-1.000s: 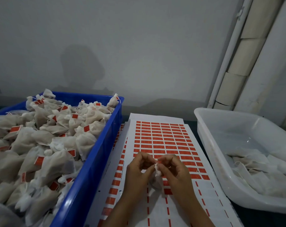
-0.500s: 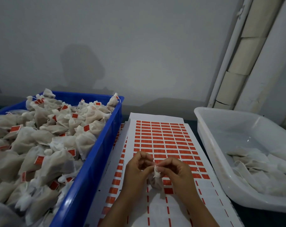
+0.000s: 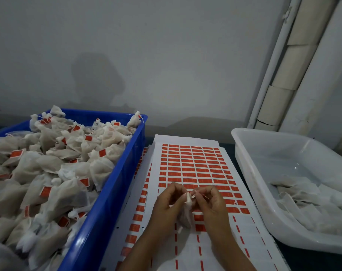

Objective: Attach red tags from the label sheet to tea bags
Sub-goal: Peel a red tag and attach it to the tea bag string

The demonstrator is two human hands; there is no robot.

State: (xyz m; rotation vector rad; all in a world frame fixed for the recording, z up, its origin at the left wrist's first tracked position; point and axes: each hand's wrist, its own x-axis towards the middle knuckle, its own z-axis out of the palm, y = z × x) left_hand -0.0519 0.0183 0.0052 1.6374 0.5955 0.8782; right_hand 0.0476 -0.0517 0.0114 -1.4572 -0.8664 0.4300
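Observation:
A white label sheet point(image 3: 189, 165) with rows of red tags lies in the middle of the table. Above its near half, my left hand point(image 3: 167, 202) and my right hand point(image 3: 211, 202) meet. Between them hangs a small white tea bag point(image 3: 186, 212), its gathered top point(image 3: 188, 198) pinched by the fingertips of both hands. Whether a red tag is between the fingers is hidden. The bag's body hangs down between my palms over the sheet.
A blue crate point(image 3: 107, 202) on the left is heaped with tea bags carrying red tags. A white plastic tub point(image 3: 250, 173) on the right holds several untagged bags. A grey wall and white pipes point(image 3: 279, 61) stand behind.
Both hands stay over the sheet and keep working the top of the bag; the fingertips have shifted slightly and the bag top sticks up a little more between them.

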